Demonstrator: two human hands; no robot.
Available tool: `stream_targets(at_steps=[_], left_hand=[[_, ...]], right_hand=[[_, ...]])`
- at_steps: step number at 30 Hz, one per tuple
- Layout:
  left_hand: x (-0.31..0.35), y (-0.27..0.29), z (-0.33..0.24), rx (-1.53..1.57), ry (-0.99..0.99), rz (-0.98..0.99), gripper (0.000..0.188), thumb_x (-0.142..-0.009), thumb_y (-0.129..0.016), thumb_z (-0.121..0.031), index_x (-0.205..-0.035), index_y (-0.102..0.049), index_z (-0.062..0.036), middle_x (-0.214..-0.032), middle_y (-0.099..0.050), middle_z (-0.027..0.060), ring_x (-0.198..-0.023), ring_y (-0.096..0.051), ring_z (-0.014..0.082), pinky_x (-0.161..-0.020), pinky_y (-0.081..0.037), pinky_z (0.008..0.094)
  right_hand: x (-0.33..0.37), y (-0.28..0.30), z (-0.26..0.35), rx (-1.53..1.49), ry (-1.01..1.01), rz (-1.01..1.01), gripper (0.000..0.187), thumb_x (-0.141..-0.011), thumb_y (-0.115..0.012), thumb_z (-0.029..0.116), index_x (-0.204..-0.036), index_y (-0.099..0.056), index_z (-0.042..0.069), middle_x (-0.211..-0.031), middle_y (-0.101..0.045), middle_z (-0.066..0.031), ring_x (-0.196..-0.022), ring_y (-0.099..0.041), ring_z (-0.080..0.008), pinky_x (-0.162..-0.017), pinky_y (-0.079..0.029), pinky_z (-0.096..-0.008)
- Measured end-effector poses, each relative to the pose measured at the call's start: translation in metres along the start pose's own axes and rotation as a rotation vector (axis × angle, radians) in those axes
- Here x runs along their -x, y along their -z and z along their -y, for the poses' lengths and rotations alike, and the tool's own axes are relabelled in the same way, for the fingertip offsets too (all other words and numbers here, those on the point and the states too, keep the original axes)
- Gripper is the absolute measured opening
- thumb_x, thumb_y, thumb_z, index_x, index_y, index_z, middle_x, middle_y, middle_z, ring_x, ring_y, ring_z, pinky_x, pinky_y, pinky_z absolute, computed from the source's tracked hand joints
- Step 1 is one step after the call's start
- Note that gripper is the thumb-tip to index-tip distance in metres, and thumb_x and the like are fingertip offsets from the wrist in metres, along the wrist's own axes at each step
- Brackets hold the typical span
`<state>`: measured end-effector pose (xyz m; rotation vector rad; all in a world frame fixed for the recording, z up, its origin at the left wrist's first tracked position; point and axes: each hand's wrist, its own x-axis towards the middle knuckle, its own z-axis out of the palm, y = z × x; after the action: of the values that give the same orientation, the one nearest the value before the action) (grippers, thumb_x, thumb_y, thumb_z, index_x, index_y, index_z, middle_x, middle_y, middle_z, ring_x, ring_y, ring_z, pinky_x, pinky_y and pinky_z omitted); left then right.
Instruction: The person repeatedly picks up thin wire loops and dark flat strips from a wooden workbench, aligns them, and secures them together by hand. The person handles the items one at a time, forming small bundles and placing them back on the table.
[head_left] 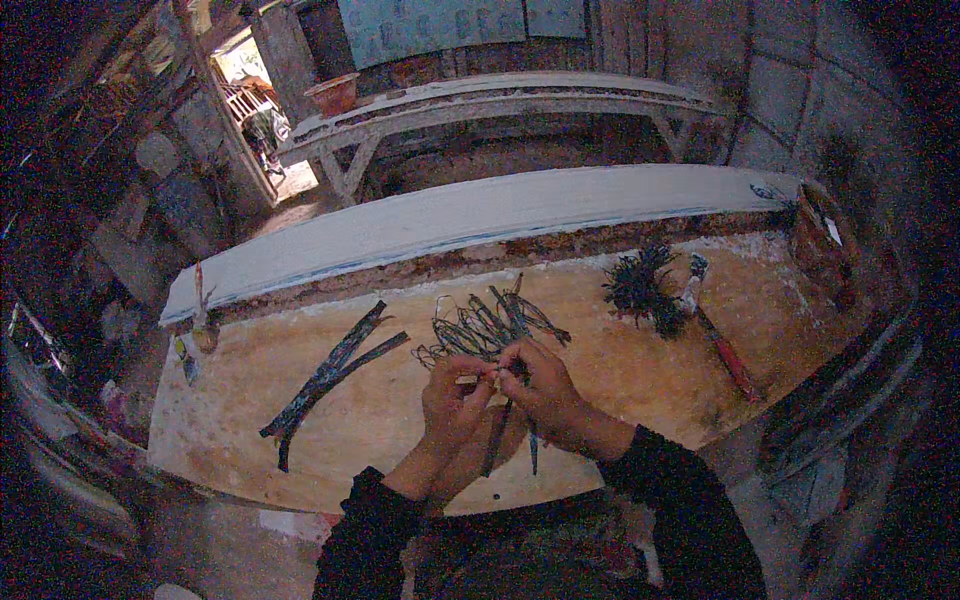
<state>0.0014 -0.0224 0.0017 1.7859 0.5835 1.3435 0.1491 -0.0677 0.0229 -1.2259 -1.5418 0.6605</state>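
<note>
My left hand (455,405) and my right hand (543,390) meet at the middle of a wooden tabletop (380,450). Thumbs and fingers of both are closed in a pinch on a thin dark strip (496,442), which hangs down between them. The exact spot they grip is partly hidden by the fingers. Just beyond my fingertips lies a tangle of dark looped strips (470,325). To the left, several flat dark strips (335,380) lie crossed in a loose bundle.
Right of my hands are a dark shredded tuft (643,290) and a red-handled tool (728,355) with a pale head. A long whitish board (480,210) borders the table's far side. Behind stands a bench (500,103) with a reddish basin (333,95); a bright doorway (295,180) opens at left.
</note>
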Motion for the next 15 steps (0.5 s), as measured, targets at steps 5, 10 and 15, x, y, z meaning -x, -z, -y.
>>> stream_targets(at_steps=[5, 10, 15], left_hand=[[0.001, -0.002, 0.011, 0.262, 0.166, -0.015, 0.021, -0.083, -0.061, 0.003, -0.098, -0.047, -0.0029, -0.093, -0.059, 0.0091, -0.086, -0.060, 0.0155, -0.069, -0.057, 0.0291], [-0.001, -0.004, 0.007, 0.352, 0.184, -0.005, 0.021, -0.083, -0.060, 0.004, -0.098, -0.047, -0.0035, -0.094, -0.058, 0.0097, -0.088, -0.059, 0.0155, -0.071, -0.056, 0.0284], [-0.005, 0.003, 0.017, 0.172, 0.100, -0.006, 0.014, -0.080, -0.063, 0.003, -0.090, -0.056, -0.0029, -0.092, -0.058, 0.0070, -0.086, -0.059, 0.0142, -0.070, -0.053, 0.0249]], right_hand=[[-0.001, -0.003, -0.007, -0.291, -0.135, 0.088, 0.010, -0.087, -0.055, 0.014, -0.091, -0.048, 0.008, -0.088, -0.048, -0.0018, -0.085, -0.049, -0.0118, -0.074, -0.041, -0.0279], [-0.001, -0.001, -0.010, -0.459, -0.259, 0.144, 0.011, -0.089, -0.057, 0.016, -0.092, -0.048, 0.011, -0.086, -0.049, 0.0022, -0.086, -0.049, -0.0097, -0.077, -0.040, -0.0254], [-0.002, 0.003, 0.003, -0.721, -0.378, 0.209, 0.012, -0.088, -0.059, 0.019, -0.093, -0.052, 0.010, -0.088, -0.054, 0.0012, -0.083, -0.052, -0.0091, -0.072, -0.044, -0.0241]])
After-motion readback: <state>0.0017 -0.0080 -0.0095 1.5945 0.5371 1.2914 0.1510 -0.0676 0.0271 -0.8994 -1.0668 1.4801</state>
